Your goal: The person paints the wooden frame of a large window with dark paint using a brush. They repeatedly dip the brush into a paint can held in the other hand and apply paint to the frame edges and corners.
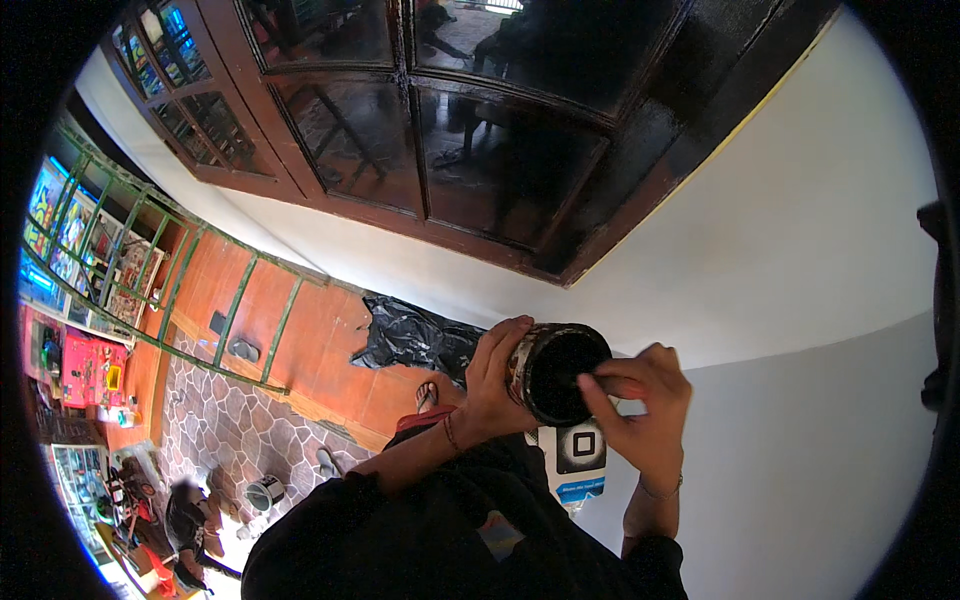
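My left hand (491,379) grips the side of a round paint can (566,367) with a stained outside. The can tilts so that its dark inside faces me. At the opposite rim is my right hand (649,409), its thumb and fingers pinched together over the opening. Whether something thin sits between those fingers is hidden against the black inside. Ahead of both hands is a dark brown wooden window frame (480,251) with glass panes; its right side looks glossy and darker. A yellow strip (720,142) runs along the frame's outer edge.
A crumpled black plastic sheet (412,334) lies on the orange tile floor (322,322) by the white wall (787,225). To the left leans a green ladder (237,311). Lower left, a person (187,525) sits near a bucket (264,493) on stone paving. A printed box or board (581,454) is below the can.
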